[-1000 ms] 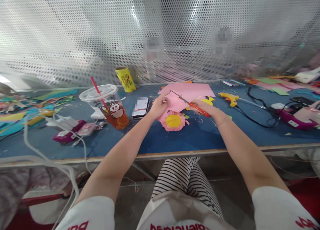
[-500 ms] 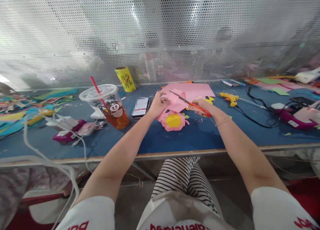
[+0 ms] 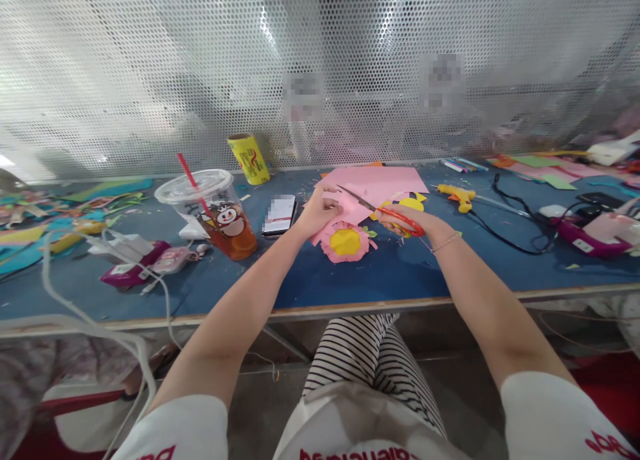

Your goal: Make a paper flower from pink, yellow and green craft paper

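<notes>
Between the fingers of my left hand (image 3: 320, 211) is a piece of pink paper (image 3: 356, 209). My right hand (image 3: 407, 221) grips the red handles of a pair of scissors (image 3: 404, 220), whose dark blades point up and left over the pink paper. Just below the hands lies a pink paper flower (image 3: 346, 243) with a yellow centre and a bit of green at its edge. A larger pink sheet (image 3: 395, 182) rests on the blue table behind them. Yellow paper pieces (image 3: 413, 201) lie beside my right hand.
Left of my hands stand a plastic drink cup (image 3: 220, 213) with a red straw, a phone (image 3: 279, 215) and a yellow roll (image 3: 249, 159). A yellow glue gun (image 3: 457, 197) lies to the right, its cable trailing toward a purple power strip (image 3: 590, 237). A perforated metal screen (image 3: 350, 67) borders the back.
The pink piece has shifted in my left hand, and its curled-up part no longer stands up beside the blades. My right hand and the scissors have turned slightly, baring more of the yellow paper.
</notes>
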A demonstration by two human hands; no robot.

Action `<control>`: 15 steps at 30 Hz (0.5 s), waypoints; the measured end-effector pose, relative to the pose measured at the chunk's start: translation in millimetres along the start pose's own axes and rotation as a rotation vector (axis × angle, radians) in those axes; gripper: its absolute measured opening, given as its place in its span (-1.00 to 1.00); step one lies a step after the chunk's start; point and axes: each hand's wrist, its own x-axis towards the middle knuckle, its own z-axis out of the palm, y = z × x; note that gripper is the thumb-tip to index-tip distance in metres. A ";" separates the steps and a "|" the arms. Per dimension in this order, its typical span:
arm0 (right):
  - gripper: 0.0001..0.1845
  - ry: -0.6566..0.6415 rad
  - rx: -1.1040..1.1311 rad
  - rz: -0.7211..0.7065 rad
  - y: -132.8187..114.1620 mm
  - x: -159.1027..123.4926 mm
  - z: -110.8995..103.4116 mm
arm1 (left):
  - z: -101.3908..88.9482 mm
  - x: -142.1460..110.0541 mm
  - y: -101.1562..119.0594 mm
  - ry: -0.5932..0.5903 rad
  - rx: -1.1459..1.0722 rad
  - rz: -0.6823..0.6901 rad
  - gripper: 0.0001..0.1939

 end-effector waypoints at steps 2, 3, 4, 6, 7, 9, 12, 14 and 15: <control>-0.55 -0.064 0.047 0.015 -2.7 -2.2 -0.1 | -0.1 -0.3 0.2 -0.008 -0.001 0.001 -0.55; -0.54 -0.091 0.071 0.027 -3.1 -2.4 -0.8 | -0.3 -0.3 0.1 -0.009 0.000 0.002 -0.55; -0.53 -0.086 0.076 0.020 -3.0 -2.3 -1.6 | -0.4 -0.3 -0.1 -0.008 0.001 0.003 -0.55; -0.52 -0.062 0.064 0.005 -2.7 -2.1 -3.2 | -0.8 0.1 -0.8 -0.001 0.005 0.000 -0.56; -0.52 -0.045 0.054 0.006 -2.8 -2.2 -3.8 | -1.0 0.3 -1.3 0.002 0.007 -0.005 -0.56; -0.55 -0.013 0.031 0.021 -3.5 -2.4 -4.6 | -1.5 0.9 -2.7 0.000 0.003 -0.016 -0.56; -0.62 0.012 -0.014 0.033 -2.3 -0.7 -5.9 | -2.9 1.6 -5.1 -0.006 -0.001 -0.024 -0.56; -0.64 0.002 -0.007 0.020 1.5 2.2 -6.8 | -3.8 2.0 -6.4 -0.012 0.007 -0.030 -0.57; -0.63 -0.020 0.020 0.014 3.9 3.5 -7.2 | -4.2 2.1 -6.8 -0.014 0.011 -0.037 -0.57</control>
